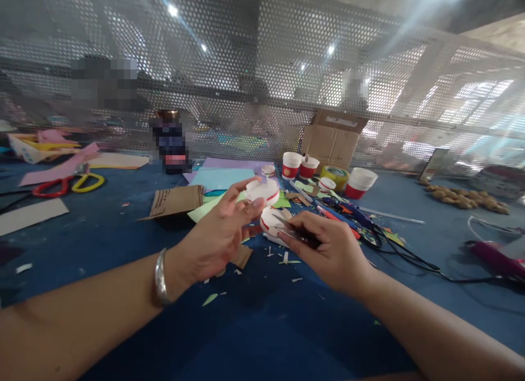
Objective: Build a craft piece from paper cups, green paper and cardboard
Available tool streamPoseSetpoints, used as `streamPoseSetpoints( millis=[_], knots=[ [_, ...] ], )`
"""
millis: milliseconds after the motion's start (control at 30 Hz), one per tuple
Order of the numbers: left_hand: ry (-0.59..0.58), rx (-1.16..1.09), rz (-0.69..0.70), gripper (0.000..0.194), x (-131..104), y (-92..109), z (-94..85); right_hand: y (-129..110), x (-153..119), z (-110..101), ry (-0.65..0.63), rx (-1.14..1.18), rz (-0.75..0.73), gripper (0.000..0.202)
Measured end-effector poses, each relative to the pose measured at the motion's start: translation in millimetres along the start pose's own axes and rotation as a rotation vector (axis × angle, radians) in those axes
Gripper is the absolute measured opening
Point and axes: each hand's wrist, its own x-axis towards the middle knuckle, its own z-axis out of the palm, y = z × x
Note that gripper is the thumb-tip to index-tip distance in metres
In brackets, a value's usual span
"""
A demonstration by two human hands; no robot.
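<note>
My left hand (221,228), with a silver bangle on its wrist, pinches a shallow white paper cup piece (262,192) with a red stripe. Just below it is another white cup piece (268,223), also red-striped; whether my left fingers touch it I cannot tell. My right hand (328,247) is closed around small scissors (283,222) with thin metal blades parted and pointing left over this lower piece. My palm hides most of their handles. Paper and cardboard scraps (241,256) lie beneath my hands on the blue tabletop (254,326).
Red-and-white paper cups (291,165), yellow tape (336,177) and a cardboard box (333,140) stand behind. Coloured paper (221,179) and corrugated cardboard (176,200) lie left of centre, red-and-yellow-handled scissors (68,186) farther left. Black cables (406,255) and a purple tool (494,259) lie right.
</note>
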Motion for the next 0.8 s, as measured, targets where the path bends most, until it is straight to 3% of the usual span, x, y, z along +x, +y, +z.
streamPoseSetpoints(
  millis=[167,433,600,800],
  knots=[
    [-0.138,0.012,-0.068,0.056,-3,-8,1.2,-3,0,1,0.009,0.046,0.007,0.008],
    [-0.109,0.232,0.049,0.053,-3,-10,-2.0,-8,4,-4,0.245,0.148,0.102,0.020],
    [-0.173,0.403,0.126,0.054,-6,-13,-4.7,1,9,-2,0.212,0.191,0.125,0.017],
    [-0.187,0.408,0.115,0.053,-5,-17,-6.5,5,8,0,0.211,0.129,0.145,0.010]
  ],
)
